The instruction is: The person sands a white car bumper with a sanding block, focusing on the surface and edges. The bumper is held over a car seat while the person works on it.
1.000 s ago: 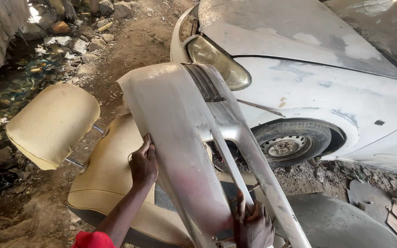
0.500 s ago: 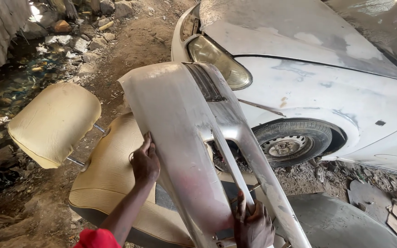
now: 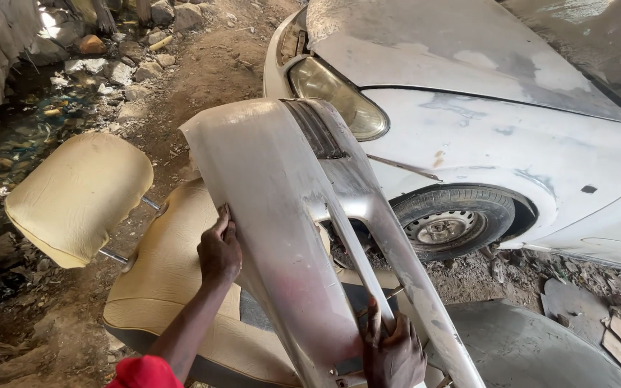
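A long sanded grey car bumper (image 3: pixel 274 194) stands tilted on a tan car seat (image 3: pixel 170 287). My left hand (image 3: pixel 218 251) is pressed flat against the bumper's left edge, over the seat back; whether it holds anything is hidden. My right hand (image 3: pixel 394 353) grips the bumper's thin lower bar near the bottom of the view. A red sleeve (image 3: pixel 141 372) shows at my left arm.
A white sanded car (image 3: pixel 483 129) with headlight (image 3: pixel 336 97) and front wheel (image 3: pixel 454 223) stands right behind the bumper. The seat's tan headrest (image 3: pixel 77 195) sticks out left. Rocks and dirty water (image 3: pixel 30 122) lie far left. A grey panel (image 3: pixel 533 352) and wood scraps lie at lower right.
My left hand has slid slightly up and left along the bumper's edge. The view shifted a little; the bumper and my right hand stay as they were.
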